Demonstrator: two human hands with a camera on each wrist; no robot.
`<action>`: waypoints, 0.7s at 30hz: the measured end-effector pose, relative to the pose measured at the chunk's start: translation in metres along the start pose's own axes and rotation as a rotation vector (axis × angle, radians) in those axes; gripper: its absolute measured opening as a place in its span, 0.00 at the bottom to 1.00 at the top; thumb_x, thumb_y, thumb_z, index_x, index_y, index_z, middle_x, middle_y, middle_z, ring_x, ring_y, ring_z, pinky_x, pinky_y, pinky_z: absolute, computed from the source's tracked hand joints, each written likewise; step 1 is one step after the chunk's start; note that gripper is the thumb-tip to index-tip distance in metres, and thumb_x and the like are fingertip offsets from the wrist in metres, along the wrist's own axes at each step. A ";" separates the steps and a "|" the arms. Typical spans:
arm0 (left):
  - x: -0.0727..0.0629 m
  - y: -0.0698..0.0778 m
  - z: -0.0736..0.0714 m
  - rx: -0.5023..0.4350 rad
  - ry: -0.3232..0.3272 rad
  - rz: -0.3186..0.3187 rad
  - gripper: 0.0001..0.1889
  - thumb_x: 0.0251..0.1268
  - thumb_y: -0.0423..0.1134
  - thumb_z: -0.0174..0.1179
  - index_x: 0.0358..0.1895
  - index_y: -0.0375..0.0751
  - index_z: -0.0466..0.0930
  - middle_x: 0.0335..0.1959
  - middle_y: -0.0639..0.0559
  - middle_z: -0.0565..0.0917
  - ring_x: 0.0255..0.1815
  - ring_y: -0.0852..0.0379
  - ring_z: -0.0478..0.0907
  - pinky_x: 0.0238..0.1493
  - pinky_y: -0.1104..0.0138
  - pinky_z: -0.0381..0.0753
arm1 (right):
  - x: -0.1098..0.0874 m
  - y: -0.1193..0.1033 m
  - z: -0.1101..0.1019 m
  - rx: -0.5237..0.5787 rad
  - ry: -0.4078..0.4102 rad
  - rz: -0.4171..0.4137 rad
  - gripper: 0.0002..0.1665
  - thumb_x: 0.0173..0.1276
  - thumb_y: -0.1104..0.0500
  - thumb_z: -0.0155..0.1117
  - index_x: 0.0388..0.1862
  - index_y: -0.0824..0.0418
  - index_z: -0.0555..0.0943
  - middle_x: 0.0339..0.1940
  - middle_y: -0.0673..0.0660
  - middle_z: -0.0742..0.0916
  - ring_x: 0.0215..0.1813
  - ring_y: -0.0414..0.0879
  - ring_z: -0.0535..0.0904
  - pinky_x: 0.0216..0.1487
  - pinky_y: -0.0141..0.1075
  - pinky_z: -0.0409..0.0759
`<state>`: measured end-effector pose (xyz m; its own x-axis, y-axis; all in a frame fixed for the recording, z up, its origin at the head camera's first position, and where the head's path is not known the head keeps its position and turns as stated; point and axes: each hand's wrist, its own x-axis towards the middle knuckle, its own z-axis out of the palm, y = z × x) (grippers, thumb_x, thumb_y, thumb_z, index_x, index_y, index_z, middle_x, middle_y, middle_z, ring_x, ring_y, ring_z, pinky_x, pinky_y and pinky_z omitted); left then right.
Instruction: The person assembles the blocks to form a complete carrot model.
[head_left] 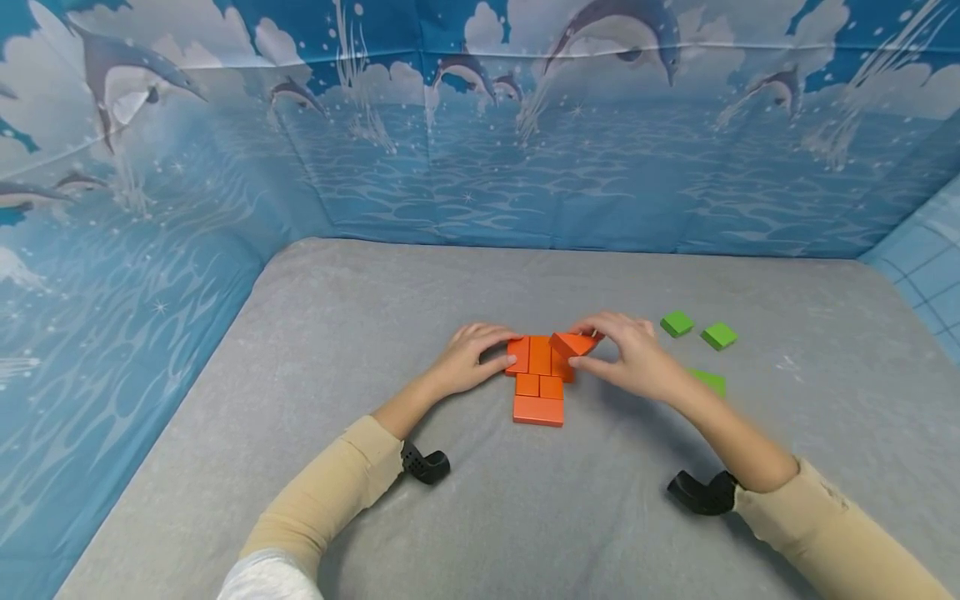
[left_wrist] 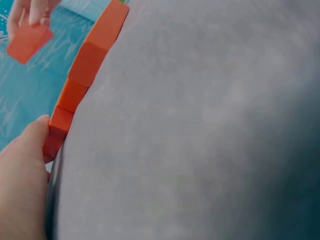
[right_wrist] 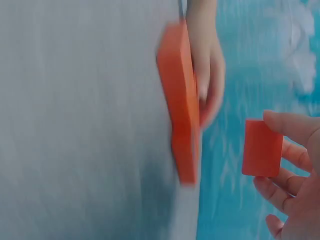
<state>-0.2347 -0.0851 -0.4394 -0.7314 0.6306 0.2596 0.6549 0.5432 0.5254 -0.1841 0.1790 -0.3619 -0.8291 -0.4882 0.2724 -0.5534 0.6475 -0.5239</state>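
Observation:
Several orange blocks lie together on the grey cloth, a wide row at the back and narrower rows in front. My left hand holds the leftmost block of the back row, thumb at its front and fingers behind. In the left wrist view the left thumb touches the end block. My right hand pinches a separate orange block, tilted above the right end of the back row. The right wrist view shows this block's rectangular face between thumb and fingers.
Two green blocks lie to the right of the right hand. Another green block is partly hidden behind the right forearm. Black curved mounts sit at both wrists. A blue dolphin-print curtain stands along the back.

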 end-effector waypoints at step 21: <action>0.000 0.000 0.000 -0.006 0.000 -0.010 0.20 0.65 0.48 0.54 0.60 0.51 0.73 0.59 0.53 0.74 0.62 0.55 0.64 0.65 0.55 0.54 | -0.033 -0.046 0.053 -0.119 -0.189 -0.079 0.19 0.51 0.49 0.71 0.40 0.53 0.77 0.38 0.44 0.81 0.43 0.41 0.74 0.49 0.47 0.62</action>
<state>-0.2346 -0.0847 -0.4389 -0.7382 0.6248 0.2541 0.6459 0.5463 0.5332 -0.1273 0.1348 -0.3896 -0.7594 -0.6338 0.1469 -0.6308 0.6619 -0.4050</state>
